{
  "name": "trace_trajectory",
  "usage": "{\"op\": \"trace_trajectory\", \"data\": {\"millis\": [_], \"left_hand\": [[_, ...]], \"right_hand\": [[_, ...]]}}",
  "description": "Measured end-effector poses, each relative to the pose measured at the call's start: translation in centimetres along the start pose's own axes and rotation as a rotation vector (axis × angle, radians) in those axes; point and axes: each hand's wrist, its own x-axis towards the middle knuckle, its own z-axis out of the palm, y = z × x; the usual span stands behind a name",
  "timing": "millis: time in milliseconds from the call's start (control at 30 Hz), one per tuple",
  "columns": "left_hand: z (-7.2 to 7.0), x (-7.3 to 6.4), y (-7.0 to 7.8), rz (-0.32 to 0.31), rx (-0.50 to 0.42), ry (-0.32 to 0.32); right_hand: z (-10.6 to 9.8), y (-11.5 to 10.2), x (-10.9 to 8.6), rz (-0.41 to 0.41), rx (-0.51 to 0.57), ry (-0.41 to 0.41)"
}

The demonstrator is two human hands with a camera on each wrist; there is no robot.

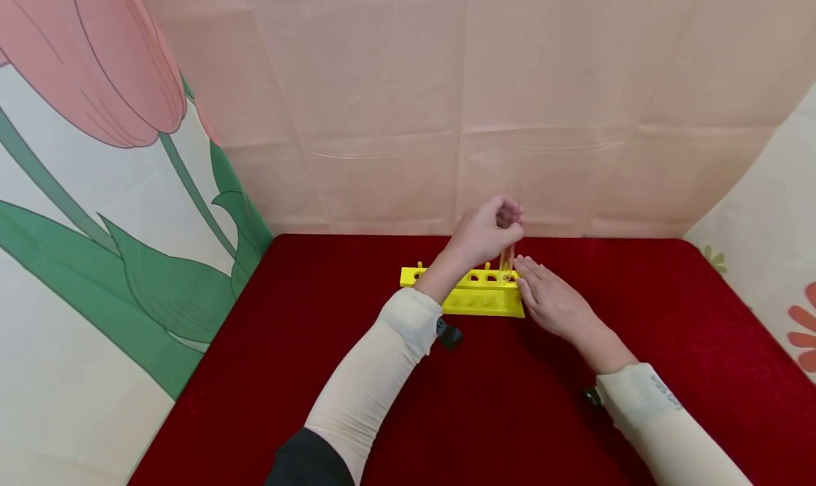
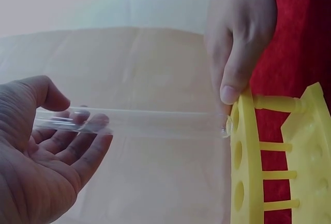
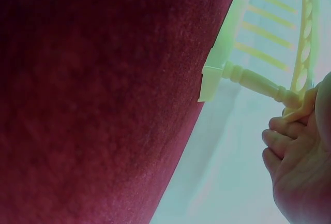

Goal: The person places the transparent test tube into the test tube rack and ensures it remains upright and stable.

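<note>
A clear test tube (image 2: 165, 123) is held near its upper end between the thumb and fingers of my left hand (image 1: 487, 232). Its rounded bottom is at the end hole of a yellow test tube rack (image 1: 482, 302), on the right in the head view; whether it has entered the hole I cannot tell. My right hand (image 1: 557, 305) holds the right end of the rack's top plate, thumb at the near side and fingers beyond. In the right wrist view, the rack's corner lies against the fingers (image 3: 279, 141). The left forearm hides part of the rack in the head view.
The rack stands on a table with a dark red cloth (image 1: 484, 415), near its back edge. Behind hangs a pinkish-beige backdrop (image 1: 382, 103). A tulip-printed sheet (image 1: 127, 188) is at the left, a flower-printed one (image 1: 765, 238) at the right.
</note>
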Motion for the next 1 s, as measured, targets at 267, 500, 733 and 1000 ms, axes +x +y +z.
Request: {"op": "trace_trajectory", "data": {"millis": [267, 500, 733, 1000], "left_hand": [[0.5, 0.3, -0.1, 0.013, -0.009, -0.005], [0.7, 0.4, -0.2, 0.011, -0.003, -0.011], [1.0, 0.5, -0.3, 0.005, -0.010, -0.014], [1.2, 0.4, -0.6, 0.009, -0.022, -0.028]], "right_hand": [[-0.2, -0.1, 0.0, 0.021, 0.006, -0.023], [-0.2, -0.1, 0.0, 0.022, 0.015, -0.030], [0.1, 0.2, 0.1, 0.014, 0.014, -0.018], [0.0, 0.2, 0.0, 0.000, 0.004, -0.012]]}}
